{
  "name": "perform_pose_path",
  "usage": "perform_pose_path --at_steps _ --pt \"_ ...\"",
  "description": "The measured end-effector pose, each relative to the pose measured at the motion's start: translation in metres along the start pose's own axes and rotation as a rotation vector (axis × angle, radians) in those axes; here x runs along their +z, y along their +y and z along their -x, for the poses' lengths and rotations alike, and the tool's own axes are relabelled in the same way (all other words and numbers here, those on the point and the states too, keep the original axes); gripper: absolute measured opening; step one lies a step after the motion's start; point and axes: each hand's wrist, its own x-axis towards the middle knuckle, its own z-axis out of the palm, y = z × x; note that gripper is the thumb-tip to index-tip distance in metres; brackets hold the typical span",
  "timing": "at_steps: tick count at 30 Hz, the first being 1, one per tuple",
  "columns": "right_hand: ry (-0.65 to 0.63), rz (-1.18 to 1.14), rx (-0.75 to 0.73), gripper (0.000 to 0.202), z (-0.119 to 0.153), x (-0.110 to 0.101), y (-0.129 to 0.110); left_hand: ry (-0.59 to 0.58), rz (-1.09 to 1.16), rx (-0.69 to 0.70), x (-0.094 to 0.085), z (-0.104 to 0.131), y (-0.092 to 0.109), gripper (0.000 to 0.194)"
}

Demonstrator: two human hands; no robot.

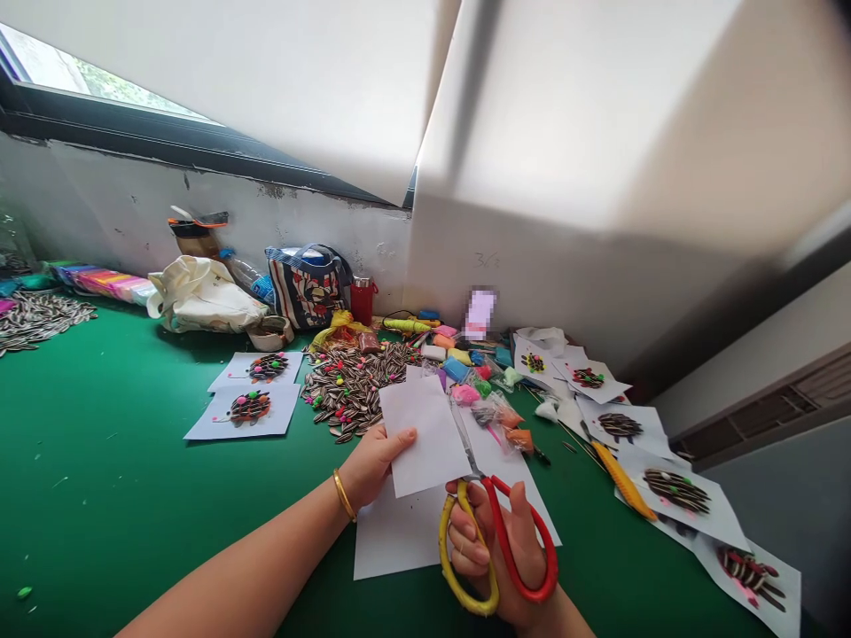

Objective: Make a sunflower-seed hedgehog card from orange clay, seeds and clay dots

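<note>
My left hand (378, 461), with a gold bangle at the wrist, pinches a white sheet of paper (425, 434) along its left side, thumb on top. In my right hand (495, 549) is a pair of scissors (488, 496) with one yellow and one red handle. Their blades point away from me and lie along the right edge of the held paper. More white paper (399, 540) lies on the green table beneath both hands. Just beyond the left hand spreads a heap of striped sunflower seeds (363, 381) dotted with small coloured bits.
Packets of coloured clay (465, 394) sit behind the paper. Seed-covered pictures lie at left (243, 412) and along the right edge (678, 492), with a yellow utility knife (621, 478) beside them. A striped bag (309, 288), white cloth bag (206, 297) and red bottle (363, 301) stand against the wall.
</note>
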Motion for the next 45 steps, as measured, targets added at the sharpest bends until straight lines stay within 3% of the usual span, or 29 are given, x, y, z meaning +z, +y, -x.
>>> perform_pose_path --at_steps 10,18,31,38,45 --pt "-0.070 -0.041 -0.035 0.058 -0.0007 -0.0035 0.0002 -0.008 -0.008 -0.014 0.0003 0.0002 0.0026 0.049" --pt "0.009 -0.019 -0.018 0.062 0.0024 -0.0006 0.0002 -0.062 -0.023 -0.008 -0.0007 -0.0001 -0.0030 0.045" --pt "0.007 -0.022 -0.062 0.055 -0.0034 0.0004 0.0019 -0.076 -0.029 -0.029 0.0002 -0.0001 -0.0030 0.049" --pt "0.070 0.026 -0.072 0.066 -0.0020 0.0035 -0.0005 -0.096 -0.078 -0.051 0.0002 0.0015 -0.0041 0.046" --pt "0.066 0.022 -0.078 0.054 -0.0037 0.0015 0.0011 -0.108 -0.098 -0.063 -0.0003 0.0014 -0.0045 0.046"
